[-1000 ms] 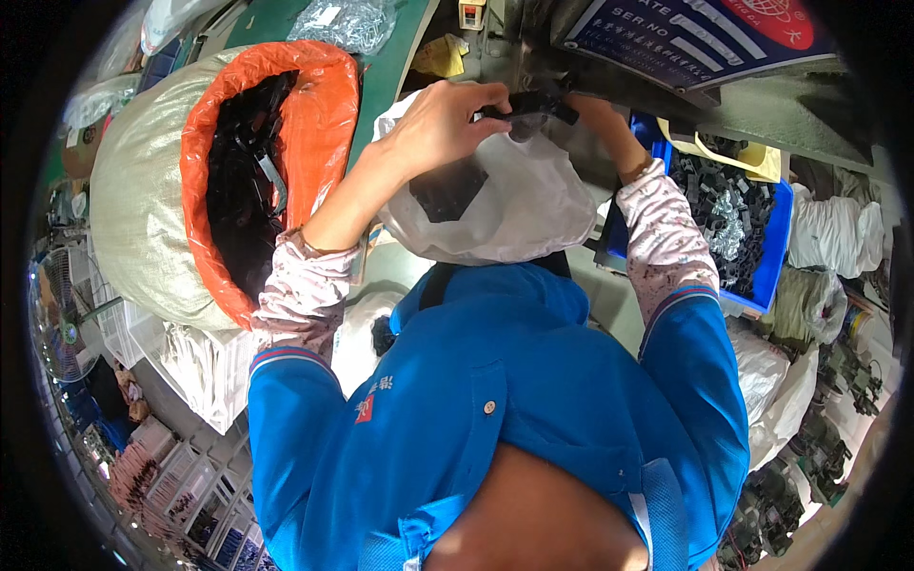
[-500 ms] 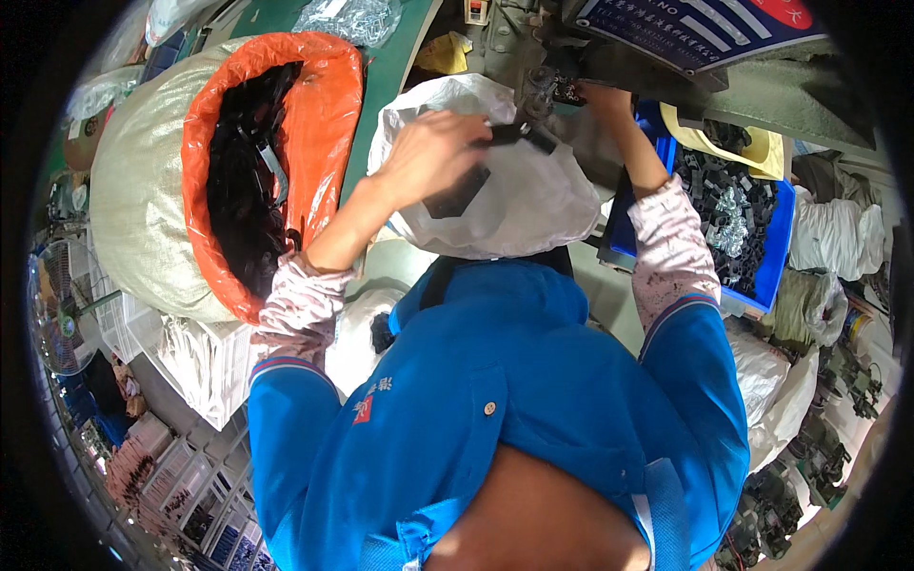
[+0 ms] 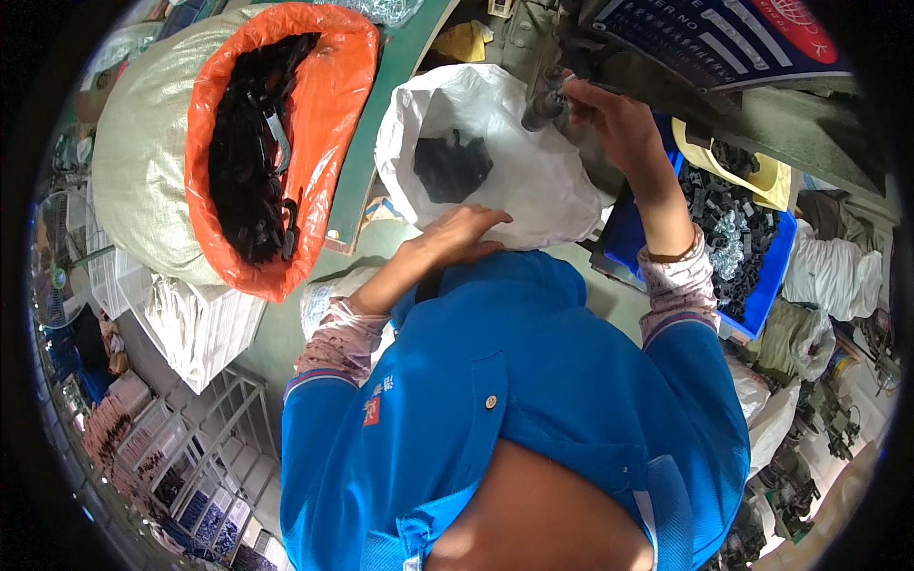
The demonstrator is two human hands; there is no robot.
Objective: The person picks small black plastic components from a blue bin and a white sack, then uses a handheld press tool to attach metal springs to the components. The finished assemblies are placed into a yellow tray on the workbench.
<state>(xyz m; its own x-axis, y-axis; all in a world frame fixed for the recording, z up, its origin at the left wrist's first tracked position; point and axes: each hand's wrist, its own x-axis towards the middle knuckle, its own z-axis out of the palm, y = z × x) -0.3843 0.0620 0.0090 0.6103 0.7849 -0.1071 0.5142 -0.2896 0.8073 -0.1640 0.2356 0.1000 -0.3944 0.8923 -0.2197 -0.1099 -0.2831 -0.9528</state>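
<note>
Head view: left hand at near rim of white bag, fingers loosely extended. Bag lies centre, black parts inside. Right hand farther right, fingers curled beside metal fixture; grip cannot be told. Orange-lined sack left; blue bin right.

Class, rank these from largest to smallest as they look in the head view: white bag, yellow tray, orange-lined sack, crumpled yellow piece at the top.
1. Orange-lined sack
2. White bag
3. Yellow tray
4. Crumpled yellow piece
Nearness to the camera may mislead.
</note>
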